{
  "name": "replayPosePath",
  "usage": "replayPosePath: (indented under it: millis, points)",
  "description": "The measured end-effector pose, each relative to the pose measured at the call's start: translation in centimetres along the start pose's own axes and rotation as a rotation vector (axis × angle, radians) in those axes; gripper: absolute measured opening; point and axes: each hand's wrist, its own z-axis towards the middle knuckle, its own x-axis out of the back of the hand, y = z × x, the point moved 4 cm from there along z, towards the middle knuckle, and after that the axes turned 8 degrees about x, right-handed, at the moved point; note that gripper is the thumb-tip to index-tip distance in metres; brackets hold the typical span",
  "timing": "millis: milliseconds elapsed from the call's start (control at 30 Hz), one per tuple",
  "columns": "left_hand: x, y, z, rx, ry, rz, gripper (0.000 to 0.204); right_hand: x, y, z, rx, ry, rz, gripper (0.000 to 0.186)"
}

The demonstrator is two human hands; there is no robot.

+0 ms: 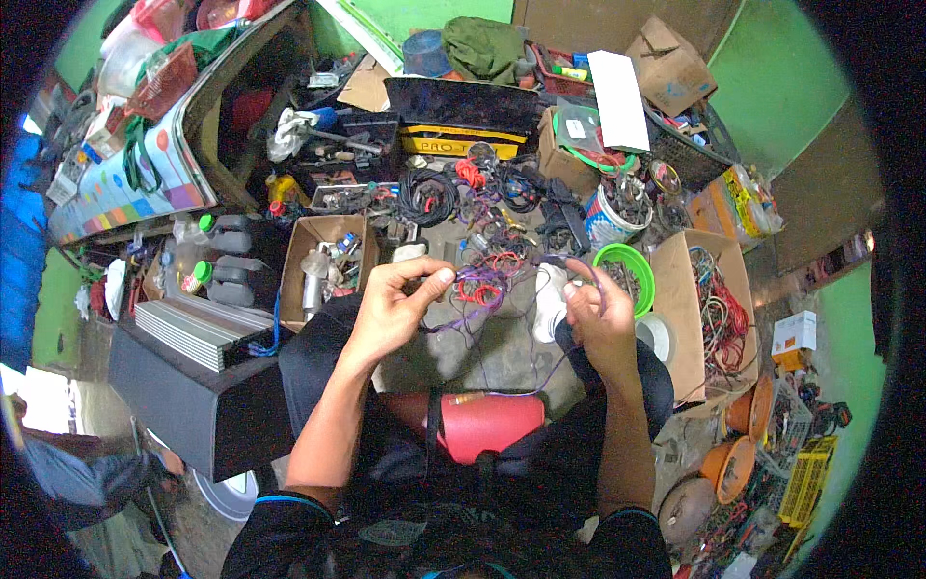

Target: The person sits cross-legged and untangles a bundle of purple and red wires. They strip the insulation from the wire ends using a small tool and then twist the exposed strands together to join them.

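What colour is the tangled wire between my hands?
The wire is purple; the head view, the only one here, shows it best.

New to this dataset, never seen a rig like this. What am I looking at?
No robot here: these are a person's bare hands. The single wide fisheye picture comes from the left one of two head-worn cameras, looking down, so edges bend toward the rim and picture left is the person's left. The left hand pinches thin purple wire. The right hand is raised opposite; its grip is hard to make out. On the floor ahead lie loose wires and a black cable coil; to the right, a green basin and a cardboard box of wires.
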Motion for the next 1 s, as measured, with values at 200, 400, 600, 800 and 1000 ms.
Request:
replayPosePath:
  millis: [200, 400, 600, 800, 1000]
  points:
    - [0.1, 0.3, 0.2, -0.093, -0.056, -0.009, 0.014, 0.9, 0.1, 0.3, 0.069, 0.011, -0.117, 0.029]
    - [0.2, 0.4, 0.1, -0.047, 0.012, -0.011, 0.012, -0.7, -1.8, -0.5, 0.513, -0.158, -0.322, 0.015]
    - [-0.2, 0.3, 0.0, -0.153, 0.127, 0.119, 0.011, -2.1, -2.5, -1.4, 0.51, -0.296, -0.251, 0.011]
    - [-1.5, 0.8, -0.5, -0.17, 0.071, 0.036, 0.013, -4.4, -2.1, -2.1, 0.361, -0.36, -0.435, 0.014]
    - [-2.7, 1.1, -1.3, -0.068, 0.034, -0.01, 0.013, -5.6, -1.5, -2.7, 0.389, -0.485, -0.394, 0.013]
